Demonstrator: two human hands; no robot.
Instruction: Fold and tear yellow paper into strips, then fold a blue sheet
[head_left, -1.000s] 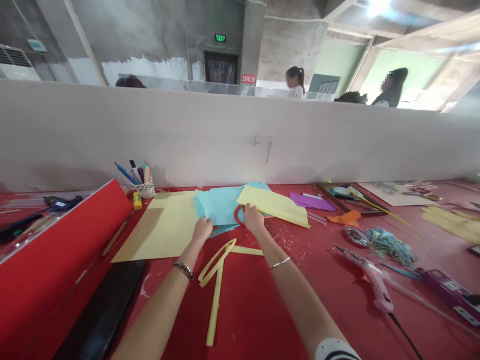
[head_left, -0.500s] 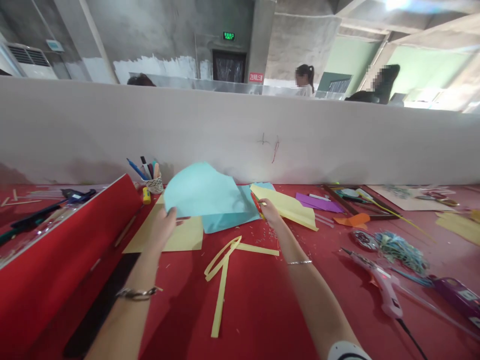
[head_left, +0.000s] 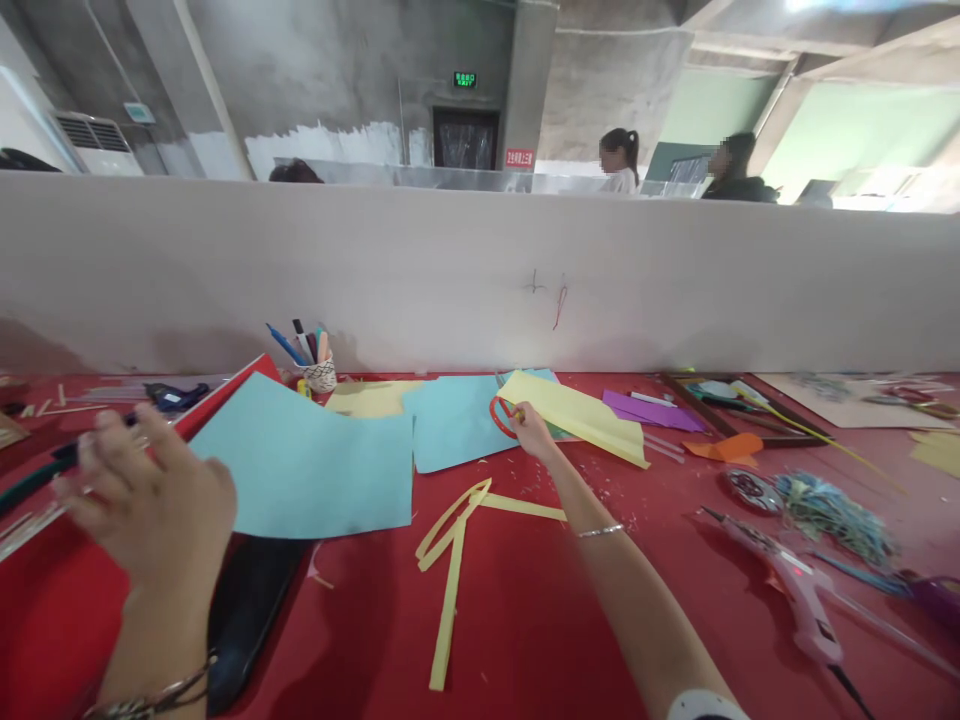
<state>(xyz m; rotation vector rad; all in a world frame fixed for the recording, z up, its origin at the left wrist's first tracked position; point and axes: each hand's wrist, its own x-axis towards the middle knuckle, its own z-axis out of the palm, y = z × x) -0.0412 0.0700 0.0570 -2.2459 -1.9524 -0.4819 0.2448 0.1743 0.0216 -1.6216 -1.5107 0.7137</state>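
My left hand (head_left: 154, 500) is raised at the left, its fingers apart and nothing in them. Beside it a light blue sheet of paper (head_left: 322, 465) lies over part of a yellow sheet (head_left: 379, 397) and against the red board. My right hand (head_left: 532, 432) is closed on red-handled scissors (head_left: 501, 418), their blades mostly hidden. Under and around the scissors is a second blue sheet (head_left: 442, 425). A creased yellow paper (head_left: 577, 415) reaches from behind my right hand. Nearer to me lie folded yellow paper strips (head_left: 448, 610).
A red board (head_left: 67, 610) slants along the left, near a black case (head_left: 255, 610). At the back stands a pen cup (head_left: 321, 375). To the right lie a pink glue gun (head_left: 795, 585), tangled cord (head_left: 832, 515), purple paper (head_left: 652, 410) and a brown frame (head_left: 780, 432). A white partition (head_left: 420, 280) runs behind.
My left hand has let go of the blue sheet and moved left towards me. That sheet now lies lower and further left. My right hand stays near its place with the scissors.
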